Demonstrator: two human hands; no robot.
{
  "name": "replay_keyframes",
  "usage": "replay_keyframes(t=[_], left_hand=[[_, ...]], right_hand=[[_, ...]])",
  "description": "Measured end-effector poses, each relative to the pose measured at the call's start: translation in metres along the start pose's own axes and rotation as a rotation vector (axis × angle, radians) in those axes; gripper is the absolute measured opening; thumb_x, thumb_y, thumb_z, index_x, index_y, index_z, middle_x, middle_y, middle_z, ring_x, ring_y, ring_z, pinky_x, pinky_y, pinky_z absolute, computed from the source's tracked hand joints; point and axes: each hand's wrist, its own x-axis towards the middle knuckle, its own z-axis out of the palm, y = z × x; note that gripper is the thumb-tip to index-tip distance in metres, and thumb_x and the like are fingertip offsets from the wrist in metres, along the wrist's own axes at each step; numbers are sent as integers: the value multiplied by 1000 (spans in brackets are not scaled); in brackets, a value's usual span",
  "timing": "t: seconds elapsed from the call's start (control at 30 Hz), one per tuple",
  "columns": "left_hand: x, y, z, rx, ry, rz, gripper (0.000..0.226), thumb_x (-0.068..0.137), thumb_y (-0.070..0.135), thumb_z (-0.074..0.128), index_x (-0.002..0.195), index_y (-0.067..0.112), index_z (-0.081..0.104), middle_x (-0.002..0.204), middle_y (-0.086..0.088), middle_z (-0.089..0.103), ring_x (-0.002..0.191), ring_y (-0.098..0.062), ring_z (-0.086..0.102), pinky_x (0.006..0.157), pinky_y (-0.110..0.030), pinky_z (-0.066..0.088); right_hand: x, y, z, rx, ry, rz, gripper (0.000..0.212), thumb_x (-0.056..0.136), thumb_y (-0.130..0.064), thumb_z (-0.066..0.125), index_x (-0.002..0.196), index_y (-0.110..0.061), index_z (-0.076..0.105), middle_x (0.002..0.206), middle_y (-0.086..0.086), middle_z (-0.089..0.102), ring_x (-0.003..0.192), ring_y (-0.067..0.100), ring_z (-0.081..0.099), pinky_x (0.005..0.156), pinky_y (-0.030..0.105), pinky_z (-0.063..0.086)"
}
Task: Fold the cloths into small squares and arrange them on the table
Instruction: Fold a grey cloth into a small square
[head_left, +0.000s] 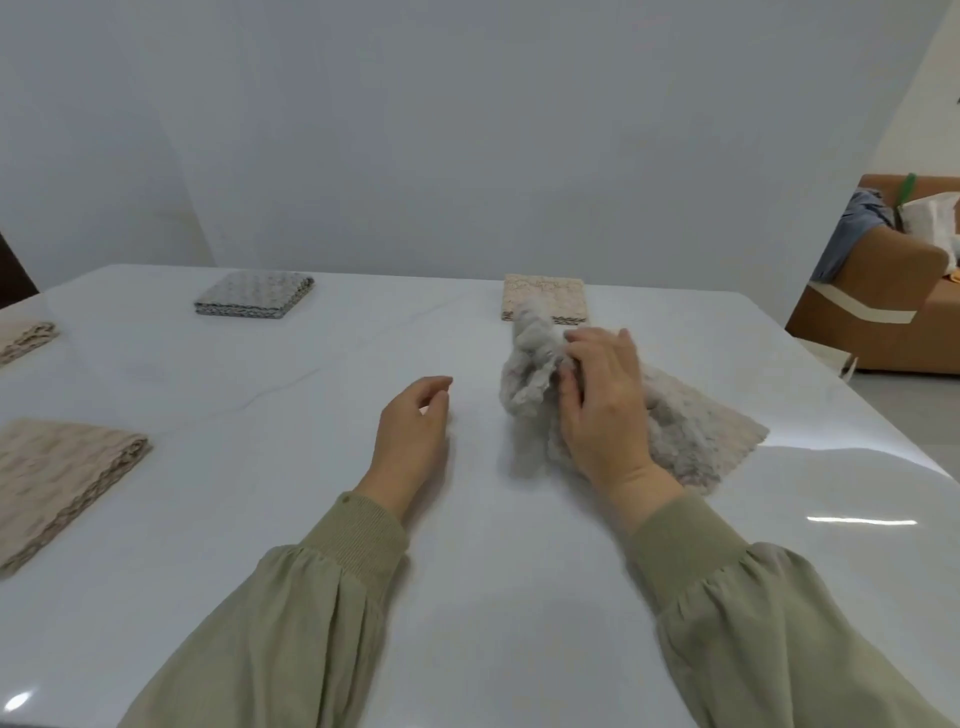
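Note:
A crumpled grey-beige cloth lies on the white table, right of centre. My right hand grips it, lifting a bunched part while the rest spreads flat toward the right. My left hand hovers just left of it, fingers loosely curled, holding nothing. Folded squares rest around the table: a grey one at the back left, a beige one at the back behind the crumpled cloth, a beige one at the near left, and another at the far left edge.
A grey wall stands behind the table. A brown sofa with clothes and bags on it stands to the right, beyond the table's right edge.

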Motion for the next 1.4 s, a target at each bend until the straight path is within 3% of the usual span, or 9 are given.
replay_keyframes(t=[0.1, 0.2, 0.4, 0.5, 0.67, 0.77, 0.9, 1.13, 1.4], left_hand=[[3, 0, -3, -148, 90, -67, 26, 97, 18, 44, 115, 20, 63, 117, 7, 62, 115, -10, 54, 98, -24, 41], [1, 0, -3, -196, -33, -45, 29, 98, 25, 46, 124, 26, 56, 129, 9, 55, 121, -5, 48, 101, -24, 37], [-6, 0, 7, 294, -423, 218, 62, 89, 26, 63, 144, 26, 36, 152, 8, 29, 139, -7, 21, 112, -19, 15], [-6, 0, 9, 368, -438, 272, 69, 87, 27, 65, 147, 25, 30, 151, 7, 30, 139, -10, 22, 114, -23, 17], [-4, 3, 9, 514, -376, 315, 24, 83, 18, 60, 106, 25, 61, 87, 7, 52, 103, -20, 47, 81, -28, 36], [-2, 7, 0, 725, -118, 251, 7, 81, 20, 51, 75, 21, 49, 77, 4, 56, 93, -24, 49, 71, -32, 30], [8, -3, -27, 990, 160, 48, 25, 87, 30, 45, 104, 18, 59, 115, -3, 58, 115, -27, 43, 93, -42, 33], [-8, 7, 18, 943, -220, 255, 66, 91, 64, 22, 149, 38, 8, 160, 3, 1, 146, -24, -8, 109, -65, -4], [13, 0, 31, 1091, -286, 138, 61, 93, 60, 22, 149, 37, 14, 160, 3, 5, 146, -28, 1, 107, -69, -2]], right_hand=[[-6, -12, 4, -247, -613, 265, 65, 92, -54, 33, 139, -10, 34, 150, 8, 33, 142, 26, 20, 113, 55, -2], [-15, -1, 7, -442, -878, 326, 71, 91, -61, 28, 144, -14, 28, 153, 5, 28, 142, 25, 19, 111, 62, 0], [-17, -2, 11, -180, -726, 229, 17, 94, -29, 48, 84, -17, 53, 90, 5, 61, 91, 25, 55, 84, 37, 41], [-19, -4, 9, 17, -735, 168, 11, 94, -18, 51, 86, -12, 56, 76, 2, 56, 77, 23, 53, 64, 32, 35], [-19, -15, 7, 65, -586, 88, 23, 91, -25, 51, 71, -13, 49, 61, -10, 41, 65, 17, 42, 64, 32, 33], [-20, -13, 9, -79, -470, 69, 32, 86, -36, 41, 90, -12, 63, 88, 3, 64, 90, 23, 57, 94, 43, 40], [-21, -14, 8, -252, -577, 213, 47, 96, -42, 33, 133, -17, 46, 146, 6, 40, 139, 24, 28, 115, 49, 2], [-24, 4, 19, -400, -788, 388, 65, 95, -58, 11, 151, -25, 11, 160, 4, -1, 146, 24, -8, 111, 58, -9], [-10, 53, 24, -535, -933, 556, 62, 95, -55, 5, 151, -28, 9, 159, 5, -2, 146, 30, -6, 110, 63, -6]])
